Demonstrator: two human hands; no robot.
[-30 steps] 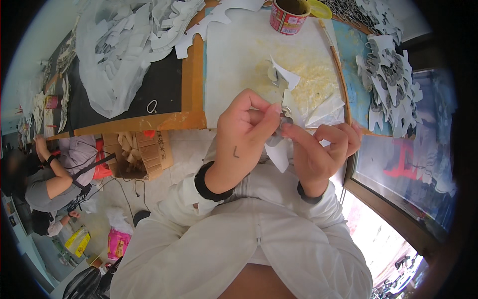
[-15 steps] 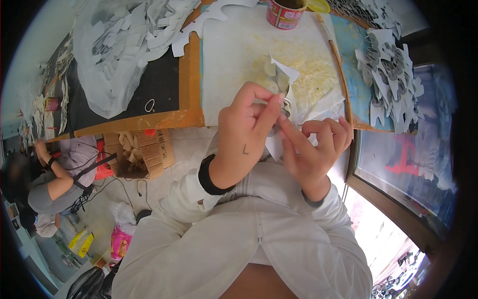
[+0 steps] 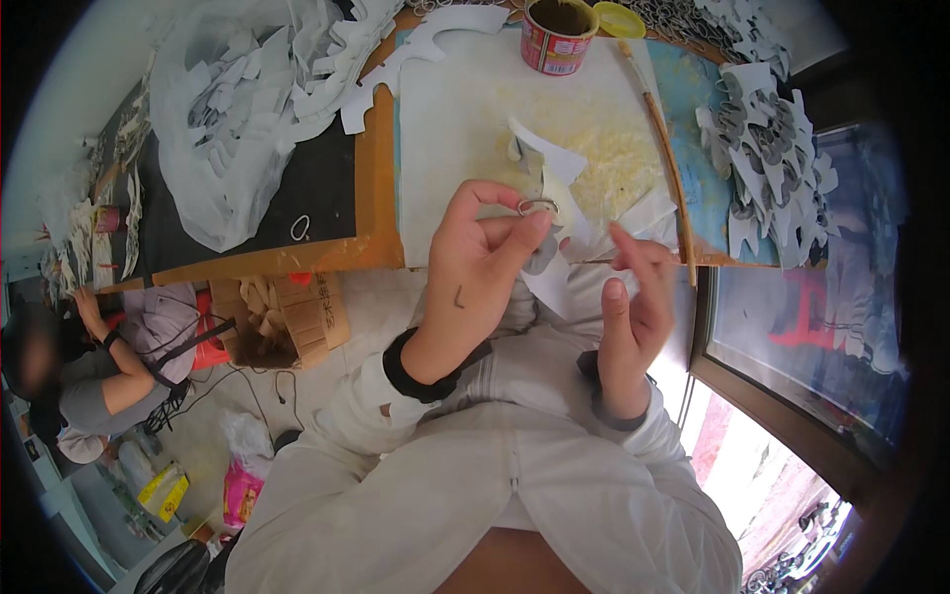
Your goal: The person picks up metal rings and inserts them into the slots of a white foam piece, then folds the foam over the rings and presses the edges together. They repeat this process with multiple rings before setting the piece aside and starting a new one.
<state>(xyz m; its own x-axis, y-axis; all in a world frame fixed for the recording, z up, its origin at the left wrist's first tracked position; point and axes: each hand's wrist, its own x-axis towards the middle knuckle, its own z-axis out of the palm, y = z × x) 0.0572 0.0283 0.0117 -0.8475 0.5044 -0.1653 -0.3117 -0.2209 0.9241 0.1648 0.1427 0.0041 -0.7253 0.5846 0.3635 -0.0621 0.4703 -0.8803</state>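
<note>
Between the thumb and forefinger of my left hand (image 3: 473,259) a metal ring (image 3: 539,207) is pinched, together with a thin cut-out piece (image 3: 561,161), white on one side and grey on the other. The piece extends past both sides of my fingers, over the near edge of a white sheet (image 3: 465,109). My right hand (image 3: 636,322) is just to the right, apart from the piece, its fingers spread and holding nothing. Yellowish glue-like smears cover the sheet beyond my hands.
A red tub (image 3: 556,49) and yellow lid (image 3: 621,20) stand at the back; a long brush (image 3: 668,148) lies to the right. Similar cut pieces are heaped at right (image 3: 762,148) and in a plastic bag (image 3: 213,148) at left. Another person (image 3: 119,366) sits far left, by a cardboard box (image 3: 322,322).
My right hand has drawn away from the ring, down and right, its fingers parting. The left hand has shifted slightly left and down, still holding the ring and piece.
</note>
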